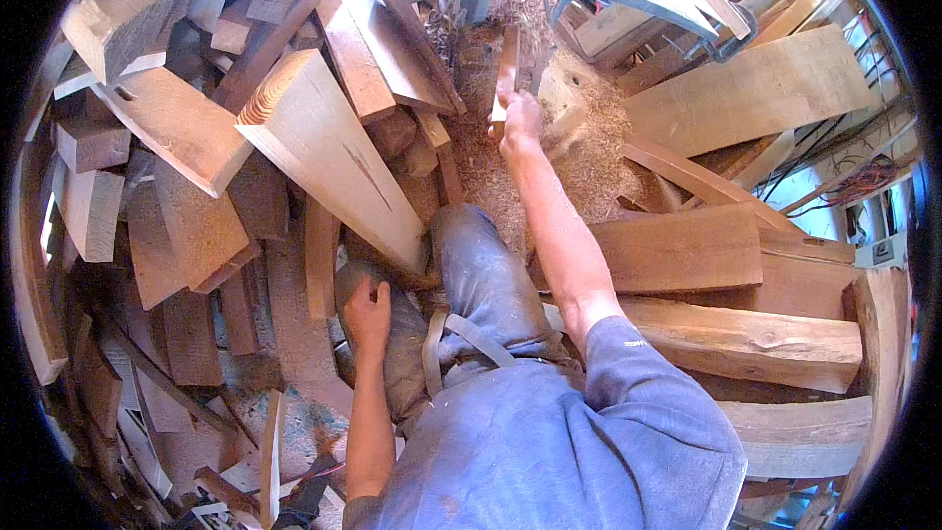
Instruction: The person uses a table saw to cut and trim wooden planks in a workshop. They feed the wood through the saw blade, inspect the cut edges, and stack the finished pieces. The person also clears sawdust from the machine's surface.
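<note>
**Slim block held out above the sawdust**

The tan, sawdust-strewn floor [603, 162] gives some open room, edged on the left by a long, pale, square-cornered timber beam [334, 147]. Ahead, over the sawdust, a slim, reddish-brown wooden block [506, 67] is clamped near its closer end by the right hand's [523, 123] fingers. It is probably light, stiff and sturdy, perhaps dust-slick, best gripped across its long sides. The left hand [367, 312] rests at the knee; its fingertips are hidden, so their closure cannot be told.
</note>
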